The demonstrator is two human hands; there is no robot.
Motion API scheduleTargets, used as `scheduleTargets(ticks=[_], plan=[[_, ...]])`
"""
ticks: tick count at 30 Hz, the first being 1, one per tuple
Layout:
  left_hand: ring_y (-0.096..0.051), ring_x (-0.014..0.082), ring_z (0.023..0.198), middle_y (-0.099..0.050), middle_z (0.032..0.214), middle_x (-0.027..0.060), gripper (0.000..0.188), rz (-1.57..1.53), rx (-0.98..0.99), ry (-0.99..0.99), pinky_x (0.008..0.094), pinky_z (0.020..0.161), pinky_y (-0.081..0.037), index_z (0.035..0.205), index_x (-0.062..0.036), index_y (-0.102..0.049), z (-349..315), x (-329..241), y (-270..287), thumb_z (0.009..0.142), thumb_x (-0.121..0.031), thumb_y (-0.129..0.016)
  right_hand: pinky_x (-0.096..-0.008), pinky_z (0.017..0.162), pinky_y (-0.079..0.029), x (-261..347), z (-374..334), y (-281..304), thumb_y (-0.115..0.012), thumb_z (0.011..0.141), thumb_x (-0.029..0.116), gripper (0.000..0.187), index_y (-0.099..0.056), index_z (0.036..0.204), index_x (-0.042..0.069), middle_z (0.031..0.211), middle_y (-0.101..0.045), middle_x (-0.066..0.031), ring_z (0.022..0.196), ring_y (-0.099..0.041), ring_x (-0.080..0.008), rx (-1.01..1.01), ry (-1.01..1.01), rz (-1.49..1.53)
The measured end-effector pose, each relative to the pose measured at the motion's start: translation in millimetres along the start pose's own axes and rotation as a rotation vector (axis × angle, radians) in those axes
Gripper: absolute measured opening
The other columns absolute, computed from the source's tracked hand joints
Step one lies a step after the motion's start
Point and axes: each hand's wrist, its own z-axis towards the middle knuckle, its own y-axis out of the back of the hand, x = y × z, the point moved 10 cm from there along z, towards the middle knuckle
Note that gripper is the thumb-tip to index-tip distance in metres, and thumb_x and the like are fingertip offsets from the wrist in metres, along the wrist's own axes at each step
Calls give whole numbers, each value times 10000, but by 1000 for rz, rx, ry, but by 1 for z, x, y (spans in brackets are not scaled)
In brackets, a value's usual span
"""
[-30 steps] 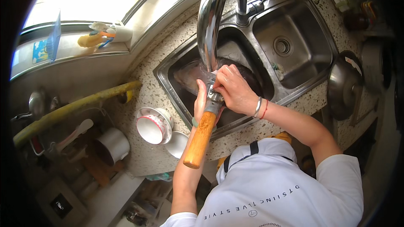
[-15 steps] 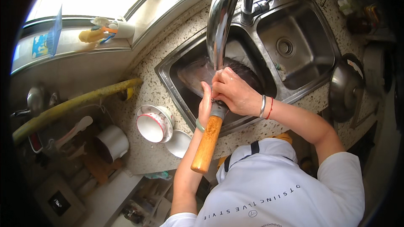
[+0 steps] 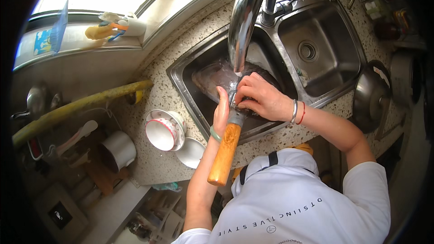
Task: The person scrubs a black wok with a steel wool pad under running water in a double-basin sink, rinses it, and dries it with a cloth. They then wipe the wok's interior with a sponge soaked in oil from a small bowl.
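A dark wok (image 3: pixel 210 80) with a wooden handle (image 3: pixel 224 156) lies tilted in the left basin, under the running tap. My left hand (image 3: pixel 221 114) is against the wok where the handle's grey metal collar (image 3: pixel 237 116) begins. Its thumb points up, and its other fingers are mostly hidden behind the wok. On the other side, my right hand (image 3: pixel 262 97) has its fingers curled down on the wok's edge near the collar. Whether anything small is in those fingers is hidden. Water falls from the tap (image 3: pixel 239 29) close to the right fingertips.
Beside the left basin stand stacked bowls (image 3: pixel 161 134) and a white dish (image 3: pixel 191 152). The right basin (image 3: pixel 332 40) has a drain and scraps near the divider. A metal lid (image 3: pixel 371 95) stands at the right. A yellow pole (image 3: pixel 86 106) and a pot (image 3: pixel 118 150) are at the left.
My right hand has moved a little right and down from the water stream, its fingers curled over the wok's edge. My left hand stays at the collar. Water now shows splashing on the wok.
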Motion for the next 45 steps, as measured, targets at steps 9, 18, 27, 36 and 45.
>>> scheduleTargets(ticks=[9,18,27,36,45], plan=[[-580,115,1019,-619,1105,83,675,24,-47,-2,228,918,-449,1198,33,-567,1,1,5,1026,-526,-230,-397,835,-420,7,13,-11,-658,754,8,180,-543,887,48,950,-497,-127,913,-482,-338,-90,56,-119],[-641,199,936,-601,1123,97,722,53,-8,-146,332,754,-574,1289,-61,-479,2,-4,-6,948,-665,-277,-406,804,-418,-6,0,0,-641,809,72,103,-582,892,57,899,-527,-119,873,-484,-318,-25,-71,83],[-647,183,886,-621,1063,80,664,-46,-78,-44,327,725,-578,1192,-85,-541,3,7,8,958,-650,-282,-396,763,-446,8,13,-13,-648,787,45,138,-548,881,63,922,-501,-104,885,-494,-305,-43,-42,-217],[-633,144,900,-631,1085,34,688,35,-7,-8,290,752,-539,1280,-94,-513,-8,10,8,965,-650,-259,-369,797,-439,-49,-17,20,-643,845,106,92,-580,879,47,880,-566,-111,877,-522,-305,-205,-309,36],[-637,167,931,-611,1108,66,661,94,-26,-55,295,729,-556,1276,-81,-502,-8,7,7,982,-618,-254,-394,778,-412,6,-7,4,-647,769,-5,140,-550,855,46,889,-500,-123,871,-483,-318,-133,-1,-90]])
